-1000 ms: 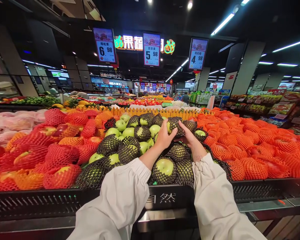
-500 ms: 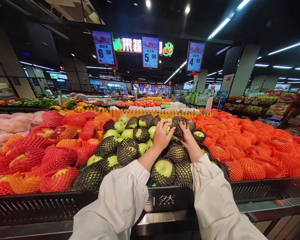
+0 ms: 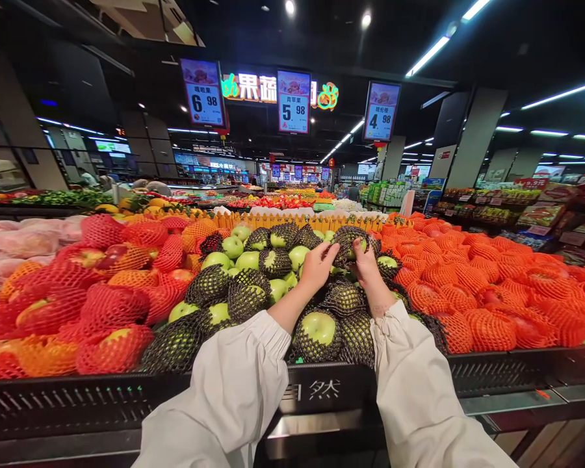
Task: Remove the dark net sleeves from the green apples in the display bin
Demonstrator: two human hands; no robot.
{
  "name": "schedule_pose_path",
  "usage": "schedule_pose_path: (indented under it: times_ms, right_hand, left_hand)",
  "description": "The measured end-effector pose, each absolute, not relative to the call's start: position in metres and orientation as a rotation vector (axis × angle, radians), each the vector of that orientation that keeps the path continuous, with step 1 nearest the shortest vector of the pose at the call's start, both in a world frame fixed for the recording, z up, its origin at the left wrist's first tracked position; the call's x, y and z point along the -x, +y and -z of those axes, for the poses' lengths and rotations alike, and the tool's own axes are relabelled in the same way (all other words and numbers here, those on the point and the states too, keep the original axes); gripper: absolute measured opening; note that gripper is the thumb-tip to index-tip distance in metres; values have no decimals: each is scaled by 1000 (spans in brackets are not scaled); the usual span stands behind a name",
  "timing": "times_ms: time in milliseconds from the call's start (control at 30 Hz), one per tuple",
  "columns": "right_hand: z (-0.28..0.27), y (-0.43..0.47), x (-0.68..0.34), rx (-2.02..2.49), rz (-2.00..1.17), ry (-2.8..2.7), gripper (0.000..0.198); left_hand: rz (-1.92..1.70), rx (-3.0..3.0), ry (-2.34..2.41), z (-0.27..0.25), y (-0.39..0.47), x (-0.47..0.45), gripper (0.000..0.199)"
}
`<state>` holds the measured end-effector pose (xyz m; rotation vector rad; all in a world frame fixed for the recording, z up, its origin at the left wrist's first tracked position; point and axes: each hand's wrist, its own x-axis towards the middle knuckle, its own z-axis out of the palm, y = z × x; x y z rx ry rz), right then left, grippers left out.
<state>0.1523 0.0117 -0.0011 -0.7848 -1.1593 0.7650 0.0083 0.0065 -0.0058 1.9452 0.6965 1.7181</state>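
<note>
A green apple (image 3: pixel 361 243) in a black foam net (image 3: pixel 344 242) is held above the heap of green apples. My right hand (image 3: pixel 367 268) grips it from the right, thumb on the bare green skin showing through the net's opening. On the other side, my left hand (image 3: pixel 316 266) has its fingers drawn together at the net's left edge, pinching it. Below my wrists lie more netted apples, among them one with its green top showing (image 3: pixel 319 328). Unnetted green apples (image 3: pixel 248 260) sit left of my left hand. My fingertips behind the apple are partly hidden.
Fruit in red and orange nets (image 3: pixel 114 305) is heaped on the left, and orange-netted fruit (image 3: pixel 492 312) on the right. A black slatted rim (image 3: pixel 78 403) runs along the front. Behind the apples stands a low yellow fence (image 3: pixel 292 222). Price screens (image 3: pixel 293 102) hang overhead.
My left fingers have come closer together and moved onto the net's left edge. My right thumb now lies across the apple, and more green skin shows beside it.
</note>
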Motion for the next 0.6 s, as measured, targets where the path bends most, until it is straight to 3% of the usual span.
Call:
schedule_pose_path:
  times_ms: [233, 367, 400, 600]
  right_hand:
    - [-4, 4, -147, 754, -671, -1356, 84]
    - [-8, -1, -146, 741, -654, -1353, 76]
    - [-8, -2, -146, 744, -668, -1337, 74]
    - [-7, -2, -145, 708, -759, -1242, 65]
  left_hand:
    - [-1939, -1556, 843, 2, 10, -3, 49]
    - [-1966, -1586, 916, 1, 9, -2, 27]
    - [-1974, -1609, 927, 1, 8, -2, 22]
    - [-1965, -2211, 769, 0, 1, 1, 34]
